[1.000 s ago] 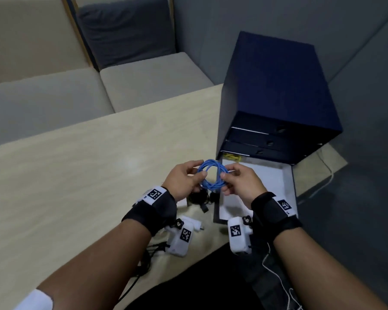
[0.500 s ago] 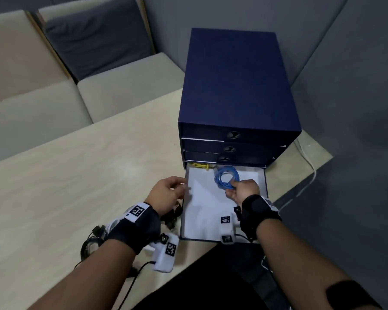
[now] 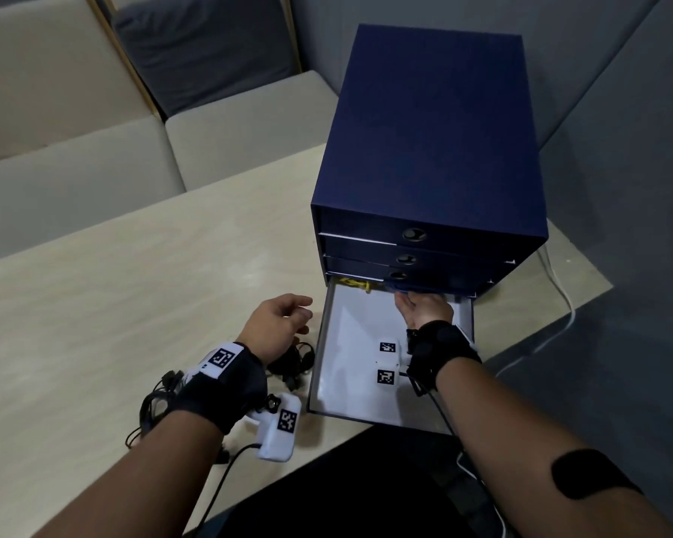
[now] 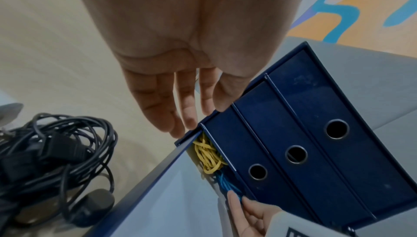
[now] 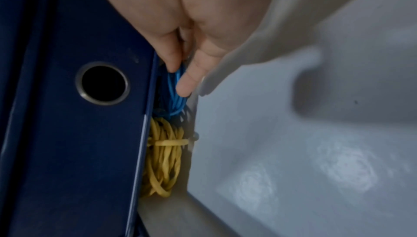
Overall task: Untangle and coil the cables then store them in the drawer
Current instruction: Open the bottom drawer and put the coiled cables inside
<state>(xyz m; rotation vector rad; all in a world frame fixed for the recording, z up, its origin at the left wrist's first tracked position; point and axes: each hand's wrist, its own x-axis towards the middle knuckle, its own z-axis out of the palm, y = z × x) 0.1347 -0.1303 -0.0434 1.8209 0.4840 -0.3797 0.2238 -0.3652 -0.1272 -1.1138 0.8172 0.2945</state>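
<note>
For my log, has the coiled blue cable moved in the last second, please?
Yes: the blue cable coil moved forward, deep into the white-lined drawer under the navy cabinet.

The open drawer (image 3: 356, 332) had bare floor toward its front edge. At its back, under the closed drawers (image 3: 443, 262), the yellow coil (image 5: 164, 157), blue coil (image 5: 177, 89) and right hand (image 3: 424, 310) filled the gap. Beside its left wall, black cables (image 3: 292, 361) crowded the tabletop (image 3: 133, 285).
</note>
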